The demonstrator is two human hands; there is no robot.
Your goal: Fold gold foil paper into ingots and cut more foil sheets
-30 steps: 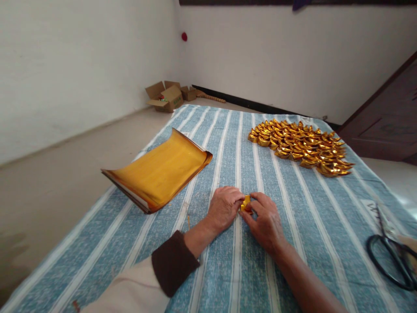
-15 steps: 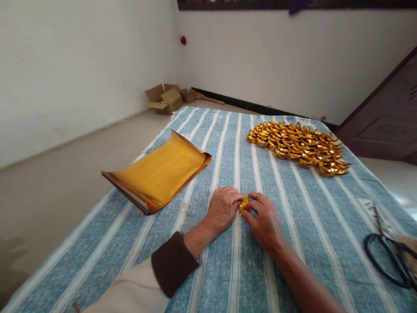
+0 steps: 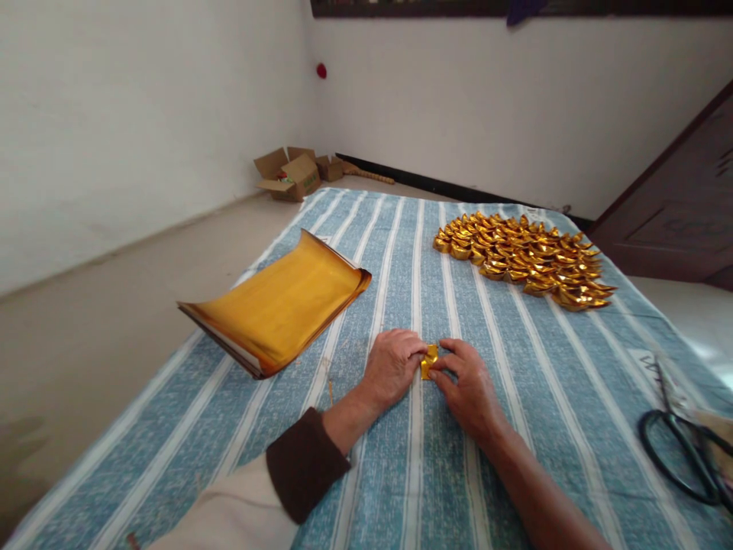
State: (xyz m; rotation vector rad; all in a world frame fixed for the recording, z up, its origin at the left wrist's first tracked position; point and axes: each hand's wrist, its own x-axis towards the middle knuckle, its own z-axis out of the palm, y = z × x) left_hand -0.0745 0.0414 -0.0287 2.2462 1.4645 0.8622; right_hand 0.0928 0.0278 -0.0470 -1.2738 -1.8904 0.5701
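Observation:
A small folded piece of gold foil paper [image 3: 428, 362] lies on the striped cloth between my two hands. My left hand [image 3: 395, 365] is closed at its left side, thumb and fingers pinching that edge. From the right, my right hand [image 3: 465, 386] grips the piece's right edge between thumb and index finger, the other fingers curled. Part of the paper is hidden under the fingertips. A stack of large gold foil sheets [image 3: 280, 298], curled at its ends, lies to the left of my hands. Many folded gold foil ingots [image 3: 521, 252] stand packed together at the far right.
The table's cloth [image 3: 355, 504] is blue with white stripes. Black-handled scissors [image 3: 679, 451] lie at the right edge. On the floor beyond the table are an open cardboard box [image 3: 295, 177] and a smaller box [image 3: 330, 167]. A dark red door [image 3: 681, 206] stands at the right.
The right thumb and fingers have shifted slightly on the small gold paper, and more of its flat face shows. My left hand stays in place.

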